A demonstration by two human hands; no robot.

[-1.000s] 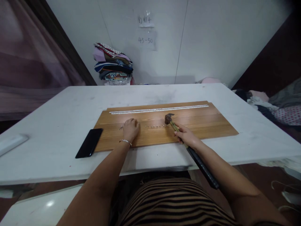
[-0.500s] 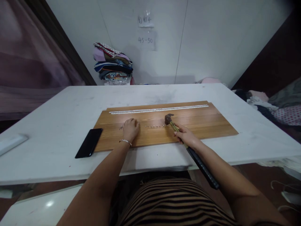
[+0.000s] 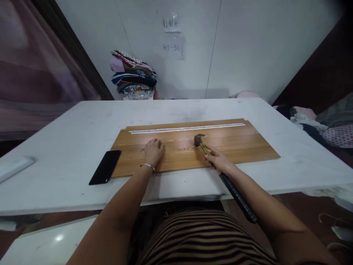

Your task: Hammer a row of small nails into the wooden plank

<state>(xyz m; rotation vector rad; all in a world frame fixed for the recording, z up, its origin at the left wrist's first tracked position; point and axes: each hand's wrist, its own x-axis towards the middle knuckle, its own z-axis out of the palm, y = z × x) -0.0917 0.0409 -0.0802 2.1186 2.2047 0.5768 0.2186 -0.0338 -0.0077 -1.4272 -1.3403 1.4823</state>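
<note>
My right hand (image 3: 219,159) is wrapped round the hammer (image 3: 234,193), high on the shaft close to the head. The rusty claw head (image 3: 198,140) is down at the wooden board (image 3: 234,145), at the right end of a row of several small nails (image 3: 181,148). Whether it touches a nail I cannot tell. My left hand (image 3: 153,151), with a bracelet at the wrist, rests on the board left of that row, its fingers lying on the wood. Some loose nails (image 3: 142,149) poke out beside its left edge; what lies beneath the palm is hidden.
Two white measuring strips (image 3: 187,128) run along the board's far side. A black phone (image 3: 105,167) overlaps the board's left corner. The board lies on a white-covered table (image 3: 68,147). A stack of folded cloth (image 3: 134,75) stands at the back, against the wall.
</note>
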